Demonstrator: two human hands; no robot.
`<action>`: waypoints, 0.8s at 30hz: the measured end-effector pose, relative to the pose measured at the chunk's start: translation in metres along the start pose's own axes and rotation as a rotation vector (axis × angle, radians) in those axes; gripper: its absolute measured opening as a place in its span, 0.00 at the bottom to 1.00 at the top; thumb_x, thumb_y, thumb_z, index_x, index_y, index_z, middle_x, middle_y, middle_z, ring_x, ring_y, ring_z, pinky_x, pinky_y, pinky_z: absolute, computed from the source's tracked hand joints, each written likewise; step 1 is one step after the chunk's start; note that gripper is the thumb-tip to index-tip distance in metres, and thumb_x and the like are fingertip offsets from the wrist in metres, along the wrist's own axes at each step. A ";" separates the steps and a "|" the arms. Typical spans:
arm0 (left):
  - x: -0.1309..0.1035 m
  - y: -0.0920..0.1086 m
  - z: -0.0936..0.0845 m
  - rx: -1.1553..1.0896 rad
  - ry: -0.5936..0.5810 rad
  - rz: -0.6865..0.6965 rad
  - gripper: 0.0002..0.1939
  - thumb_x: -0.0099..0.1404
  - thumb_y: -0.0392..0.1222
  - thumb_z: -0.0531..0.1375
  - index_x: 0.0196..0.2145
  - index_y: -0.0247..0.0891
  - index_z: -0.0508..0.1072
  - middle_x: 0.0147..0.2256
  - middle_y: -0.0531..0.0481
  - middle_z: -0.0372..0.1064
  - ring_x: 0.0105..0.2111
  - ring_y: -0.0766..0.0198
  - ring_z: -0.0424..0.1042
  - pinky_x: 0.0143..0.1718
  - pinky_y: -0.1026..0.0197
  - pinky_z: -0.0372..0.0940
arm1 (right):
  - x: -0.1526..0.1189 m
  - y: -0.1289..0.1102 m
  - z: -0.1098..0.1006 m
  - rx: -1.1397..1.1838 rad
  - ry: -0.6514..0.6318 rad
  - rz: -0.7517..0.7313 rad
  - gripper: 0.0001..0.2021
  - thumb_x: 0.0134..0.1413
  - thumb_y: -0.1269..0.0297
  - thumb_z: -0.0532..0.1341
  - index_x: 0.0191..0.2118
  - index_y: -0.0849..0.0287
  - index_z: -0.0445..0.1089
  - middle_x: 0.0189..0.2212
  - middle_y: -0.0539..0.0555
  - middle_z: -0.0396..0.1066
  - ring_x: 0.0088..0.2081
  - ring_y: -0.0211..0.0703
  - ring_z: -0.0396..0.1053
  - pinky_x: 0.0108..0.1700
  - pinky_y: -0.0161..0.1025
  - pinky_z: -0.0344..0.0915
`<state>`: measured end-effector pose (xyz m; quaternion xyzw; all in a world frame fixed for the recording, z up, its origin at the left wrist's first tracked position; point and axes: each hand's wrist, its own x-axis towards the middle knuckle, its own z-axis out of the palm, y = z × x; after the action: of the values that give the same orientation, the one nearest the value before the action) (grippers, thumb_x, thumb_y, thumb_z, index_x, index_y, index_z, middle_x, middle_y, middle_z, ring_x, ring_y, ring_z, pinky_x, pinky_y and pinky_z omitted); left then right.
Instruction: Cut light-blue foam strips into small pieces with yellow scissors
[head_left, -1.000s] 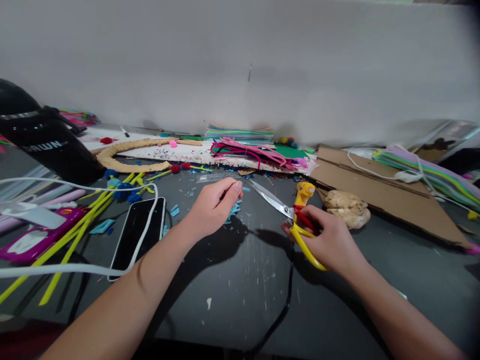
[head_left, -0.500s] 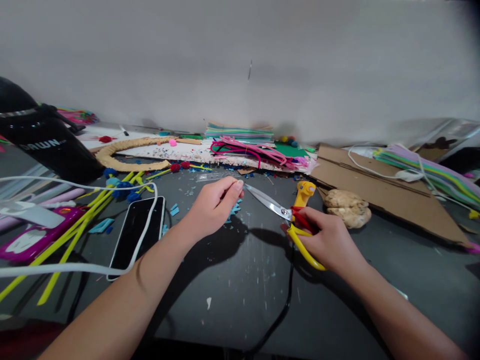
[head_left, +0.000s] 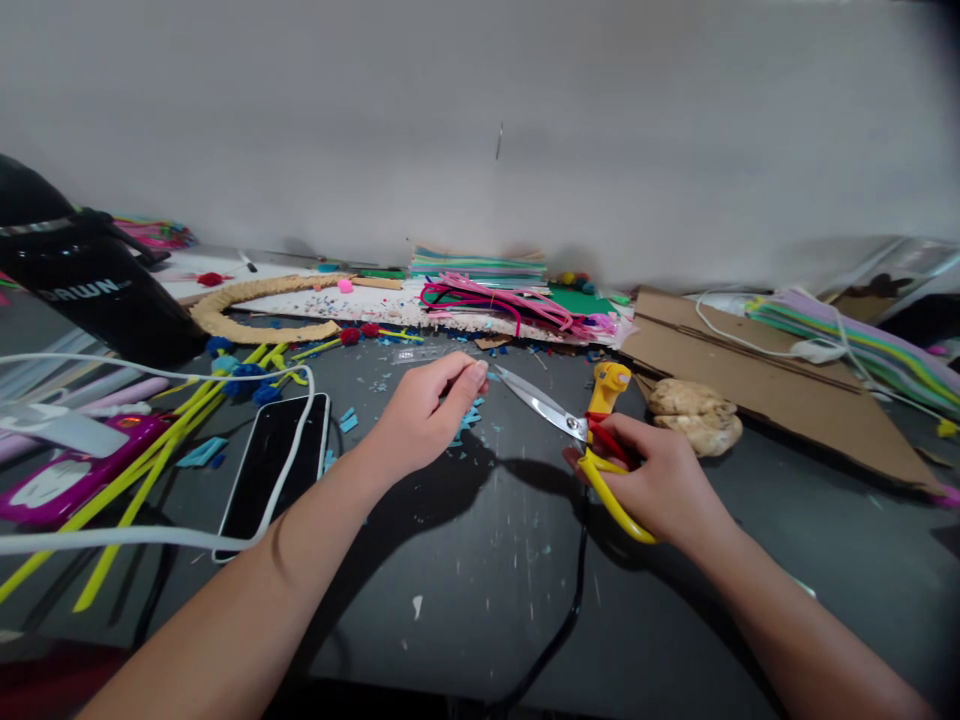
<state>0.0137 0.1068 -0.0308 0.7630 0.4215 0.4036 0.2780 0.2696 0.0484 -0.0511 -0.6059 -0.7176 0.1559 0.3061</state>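
While the right hand (head_left: 660, 475) is gripping the scissors (head_left: 576, 428) by their red and yellow handles, their blades are lying nearly together and pointing at the fingertips of the left hand (head_left: 435, 412). That left hand is closing in a pinch, thumb pressing against curled fingers; whether it is holding anything small cannot be told. Both hands are hovering above the dark table (head_left: 487, 610). Light blue scraps (head_left: 469, 420) are lying just beyond the left hand. Behind the right hand, a yellow tool (head_left: 611, 383) is resting near a pale, lumpy object (head_left: 696, 418), and a flat piece of cardboard (head_left: 780, 385) is stretching away to the right. Pink and magenta fuzzy stems (head_left: 510, 300) are lying bundled farther back, in front of the wall (head_left: 480, 120). On the left, a phone (head_left: 276, 470) is lying partly under a white cable (head_left: 289, 462), beside yellow strips (head_left: 161, 450). A curved tan band (head_left: 259, 302) is resting beyond them, near a black bottle (head_left: 101, 275) that is appearing tilted in the view.
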 end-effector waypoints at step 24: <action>0.000 0.003 0.000 -0.041 0.001 -0.007 0.17 0.73 0.48 0.50 0.29 0.37 0.66 0.27 0.53 0.64 0.28 0.67 0.62 0.31 0.63 0.58 | 0.001 -0.001 -0.001 -0.012 0.013 0.019 0.13 0.49 0.54 0.65 0.26 0.59 0.67 0.19 0.47 0.61 0.23 0.35 0.57 0.24 0.32 0.55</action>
<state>0.0153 0.1048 -0.0285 0.7554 0.4160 0.4114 0.2951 0.2697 0.0485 -0.0492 -0.6155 -0.7106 0.1507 0.3056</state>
